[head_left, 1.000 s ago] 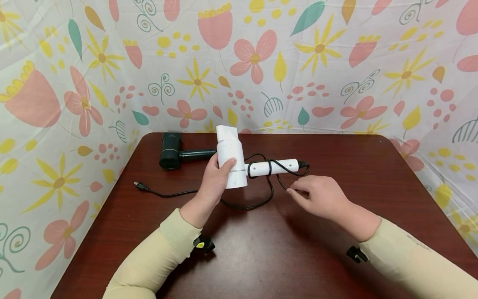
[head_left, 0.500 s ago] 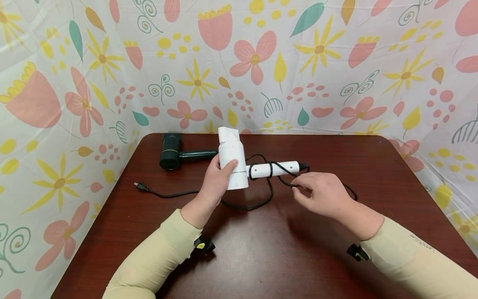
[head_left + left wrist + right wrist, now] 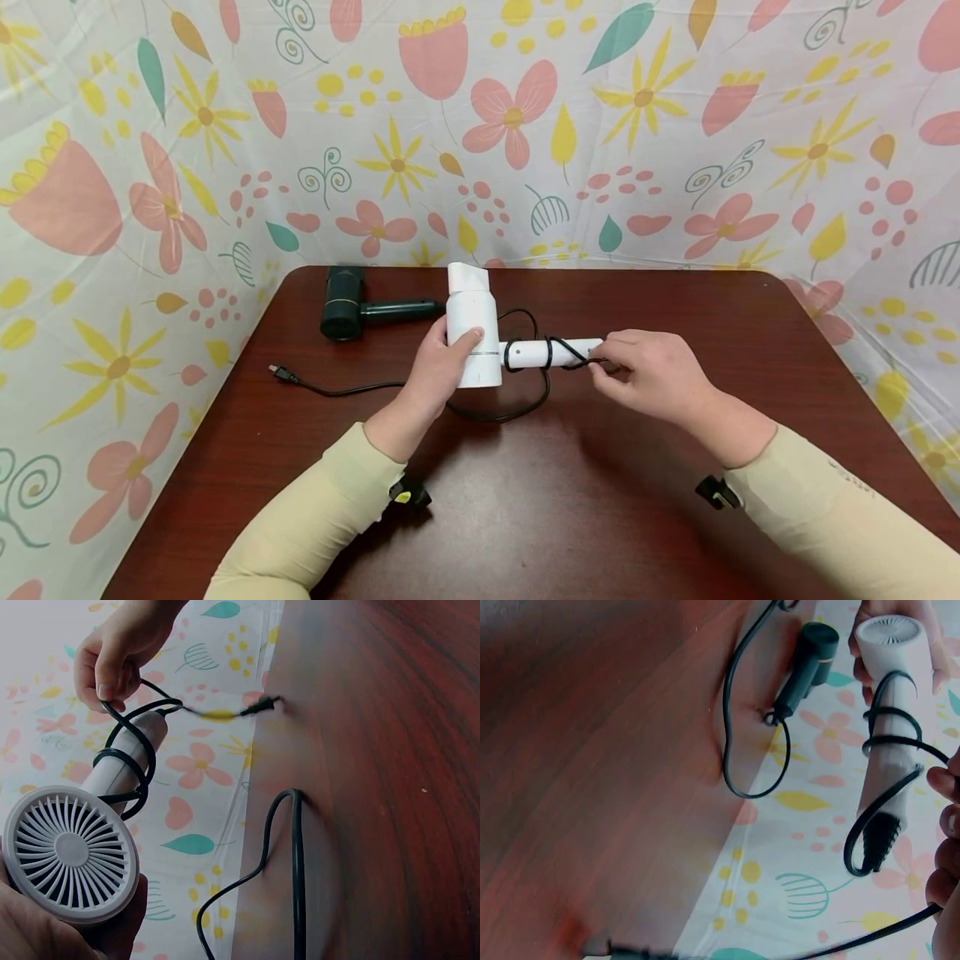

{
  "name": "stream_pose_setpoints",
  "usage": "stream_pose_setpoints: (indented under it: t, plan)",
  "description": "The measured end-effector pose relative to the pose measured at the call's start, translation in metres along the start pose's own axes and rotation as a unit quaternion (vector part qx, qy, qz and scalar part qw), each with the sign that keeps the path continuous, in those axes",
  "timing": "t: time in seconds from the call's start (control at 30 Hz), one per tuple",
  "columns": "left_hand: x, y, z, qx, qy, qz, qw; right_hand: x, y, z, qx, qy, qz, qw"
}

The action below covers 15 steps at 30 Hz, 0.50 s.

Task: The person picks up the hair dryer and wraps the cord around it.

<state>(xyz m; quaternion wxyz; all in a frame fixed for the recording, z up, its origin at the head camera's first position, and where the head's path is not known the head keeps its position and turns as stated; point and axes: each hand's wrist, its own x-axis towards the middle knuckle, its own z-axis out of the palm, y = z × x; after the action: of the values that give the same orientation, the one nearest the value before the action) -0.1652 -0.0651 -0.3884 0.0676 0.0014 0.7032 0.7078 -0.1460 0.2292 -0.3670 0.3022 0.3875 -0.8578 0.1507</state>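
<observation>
My left hand (image 3: 433, 371) grips the barrel of a white hair dryer (image 3: 474, 312), thumb across its front side. The nozzle points toward the back wall, and the handle (image 3: 532, 354) extends to the right. A black cord (image 3: 120, 756) winds round that handle in loops. At the handle's end my right hand (image 3: 660, 373) pinches the cord between thumb and fingers. In the left wrist view the dryer's round grille (image 3: 71, 850) faces the camera. The cord's free end hangs past my right hand, its plug (image 3: 259, 706) dangling in the left wrist view.
A dark green hair dryer (image 3: 343, 304) lies at the table's back left. Its black cord (image 3: 498, 417) curves across the wooden table (image 3: 525, 517), with a plug (image 3: 281, 373) at left. A flowered cloth (image 3: 637, 167) hangs behind the table.
The white hair dryer has shifted slightly right and toward me in my left hand. My right hand has drawn the cord against the handle's end, where a loose length showed earlier.
</observation>
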Motion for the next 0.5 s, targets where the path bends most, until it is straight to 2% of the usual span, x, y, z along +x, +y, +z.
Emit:
stream_pose_setpoints:
  t: [0.3, 0.5]
  plan:
    - [0.000, 0.000, -0.002, 0.014, -0.014, -0.003, 0.9998, 0.004, 0.013, -0.002, 0.017, 0.002, -0.017, 0.9997]
    - [-0.002, -0.003, -0.006, 0.009, -0.023, -0.022, 0.9994, 0.001, 0.021, 0.000, 0.049, -0.007, -0.010, 0.9987]
